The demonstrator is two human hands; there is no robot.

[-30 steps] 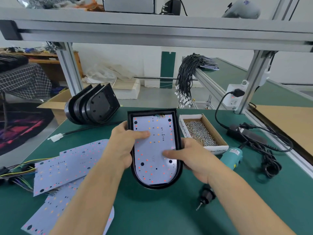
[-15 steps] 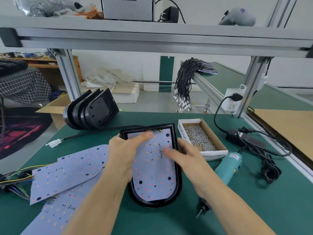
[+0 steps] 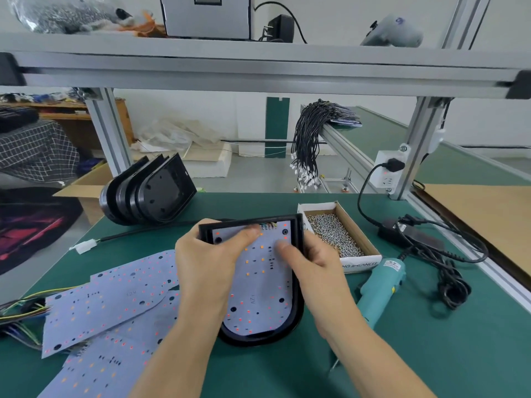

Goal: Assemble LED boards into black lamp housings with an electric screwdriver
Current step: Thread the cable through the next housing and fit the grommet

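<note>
Hands grip housing (image 3: 296,320) edges: left hand (image 3: 205,271), right hand (image 3: 314,268), thumbs pressing LED board (image 3: 258,300); screwdriver (image 3: 382,294) just right.

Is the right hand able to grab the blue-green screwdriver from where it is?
Probably yes. The electric screwdriver lies on the mat just beside the right hand, with nothing between them. But that hand is busy holding the black housing and pressing the LED board, so it must let go first.

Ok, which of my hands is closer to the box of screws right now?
Right. The right hand grips the housing's right edge, just beside the box of screws. The left hand holds the housing's left side, farther from it.
</note>
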